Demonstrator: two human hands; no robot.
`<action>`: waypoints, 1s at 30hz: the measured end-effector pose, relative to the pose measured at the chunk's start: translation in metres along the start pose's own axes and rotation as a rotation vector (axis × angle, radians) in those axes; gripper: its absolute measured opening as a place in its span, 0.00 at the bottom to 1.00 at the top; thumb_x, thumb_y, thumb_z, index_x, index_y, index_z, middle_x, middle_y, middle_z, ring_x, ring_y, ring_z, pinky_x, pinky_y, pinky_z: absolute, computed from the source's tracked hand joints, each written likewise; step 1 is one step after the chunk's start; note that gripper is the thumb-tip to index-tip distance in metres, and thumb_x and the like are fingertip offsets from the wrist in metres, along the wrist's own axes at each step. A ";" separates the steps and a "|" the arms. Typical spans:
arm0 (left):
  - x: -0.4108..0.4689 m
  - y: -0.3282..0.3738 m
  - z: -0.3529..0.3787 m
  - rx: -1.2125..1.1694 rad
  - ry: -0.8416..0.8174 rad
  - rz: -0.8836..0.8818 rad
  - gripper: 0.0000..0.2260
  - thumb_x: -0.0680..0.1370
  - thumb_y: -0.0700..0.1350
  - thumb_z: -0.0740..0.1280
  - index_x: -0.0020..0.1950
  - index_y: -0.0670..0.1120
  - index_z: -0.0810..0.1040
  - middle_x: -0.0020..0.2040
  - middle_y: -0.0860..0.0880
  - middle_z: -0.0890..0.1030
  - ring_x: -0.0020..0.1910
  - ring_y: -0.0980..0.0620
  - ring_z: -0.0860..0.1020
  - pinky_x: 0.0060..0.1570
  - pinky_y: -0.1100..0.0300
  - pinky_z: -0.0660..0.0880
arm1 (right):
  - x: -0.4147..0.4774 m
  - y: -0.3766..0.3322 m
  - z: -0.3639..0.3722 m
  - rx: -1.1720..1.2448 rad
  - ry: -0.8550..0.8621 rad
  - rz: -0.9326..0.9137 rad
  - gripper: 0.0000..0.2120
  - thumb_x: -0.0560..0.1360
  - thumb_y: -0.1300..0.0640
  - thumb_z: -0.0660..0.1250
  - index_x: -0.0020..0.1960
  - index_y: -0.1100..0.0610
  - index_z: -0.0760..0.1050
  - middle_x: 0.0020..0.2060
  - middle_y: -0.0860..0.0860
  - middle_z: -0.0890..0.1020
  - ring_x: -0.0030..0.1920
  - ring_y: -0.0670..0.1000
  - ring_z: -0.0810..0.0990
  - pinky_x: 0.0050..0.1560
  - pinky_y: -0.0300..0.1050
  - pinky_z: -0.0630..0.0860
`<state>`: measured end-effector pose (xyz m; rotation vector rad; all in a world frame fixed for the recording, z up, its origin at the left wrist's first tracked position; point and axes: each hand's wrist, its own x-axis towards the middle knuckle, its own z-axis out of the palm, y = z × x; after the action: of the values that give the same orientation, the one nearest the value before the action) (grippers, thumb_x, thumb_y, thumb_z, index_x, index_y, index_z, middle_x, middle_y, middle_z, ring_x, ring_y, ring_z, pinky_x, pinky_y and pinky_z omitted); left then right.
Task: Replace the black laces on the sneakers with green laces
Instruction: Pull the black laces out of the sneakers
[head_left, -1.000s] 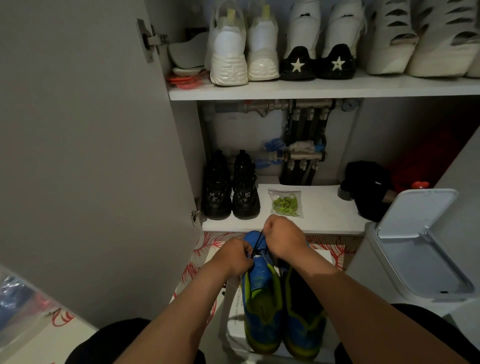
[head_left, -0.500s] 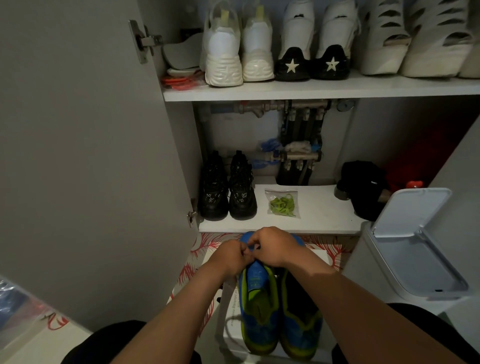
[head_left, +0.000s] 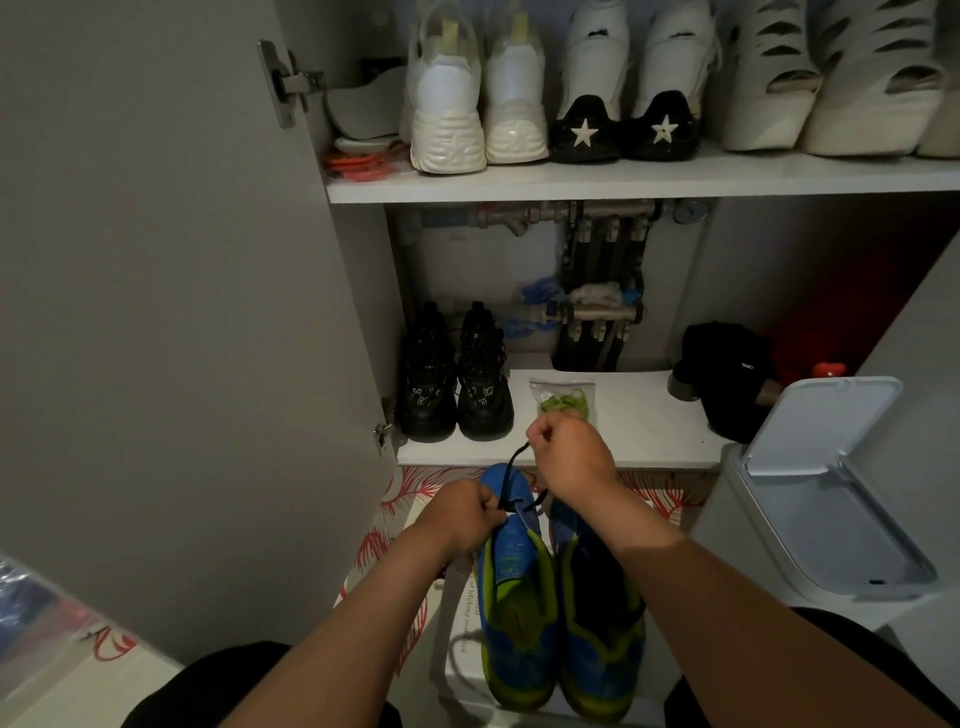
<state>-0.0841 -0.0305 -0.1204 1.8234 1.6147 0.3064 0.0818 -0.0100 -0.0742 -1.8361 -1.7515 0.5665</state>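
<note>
In the head view, half a second ago both hands were pressed together over the toe of the sneakers (head_left: 558, 603). Now the right hand (head_left: 569, 460) has gone up and away from the toe, and it has pulled a length of the black lace (head_left: 511, 470) with it. The lace runs tight from the closed right fingers down to the left hand (head_left: 462, 514). That hand stays at the toe of the left shoe of the pair, fingers curled, and it seems to pinch the lower end of the same lace. I judge that the lace is coming out of the last eyelets, so the removal on this shoe is nearly finished. The green laces (head_left: 565, 402) are not touched yet. They lie in a clear bag (head_left: 540, 387) on the shelf (head_left: 639, 441), beyond the sneakers' toes, just behind the raised right hand.
</note>
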 end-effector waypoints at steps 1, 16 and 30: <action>0.000 0.001 -0.001 -0.012 0.005 -0.004 0.12 0.78 0.46 0.69 0.35 0.46 0.75 0.30 0.52 0.72 0.31 0.57 0.70 0.32 0.63 0.65 | -0.002 0.001 0.000 -0.010 -0.022 -0.013 0.09 0.77 0.62 0.65 0.53 0.51 0.78 0.59 0.50 0.74 0.52 0.54 0.79 0.51 0.48 0.77; -0.007 0.034 -0.025 -0.741 0.291 0.060 0.08 0.77 0.44 0.72 0.41 0.41 0.82 0.34 0.46 0.77 0.36 0.51 0.75 0.39 0.57 0.74 | -0.012 0.000 0.021 0.009 -0.543 -0.065 0.08 0.76 0.54 0.70 0.41 0.57 0.81 0.40 0.52 0.86 0.36 0.47 0.80 0.42 0.46 0.77; -0.004 0.011 -0.009 -0.243 -0.061 -0.019 0.08 0.78 0.40 0.67 0.39 0.46 0.79 0.39 0.50 0.79 0.35 0.56 0.75 0.37 0.64 0.70 | 0.007 -0.005 0.015 0.527 -0.103 0.179 0.12 0.80 0.57 0.66 0.45 0.67 0.79 0.33 0.51 0.80 0.28 0.48 0.73 0.34 0.43 0.70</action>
<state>-0.0817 -0.0315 -0.1057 1.6174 1.4826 0.4152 0.0689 -0.0017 -0.0823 -1.6080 -1.3327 1.0931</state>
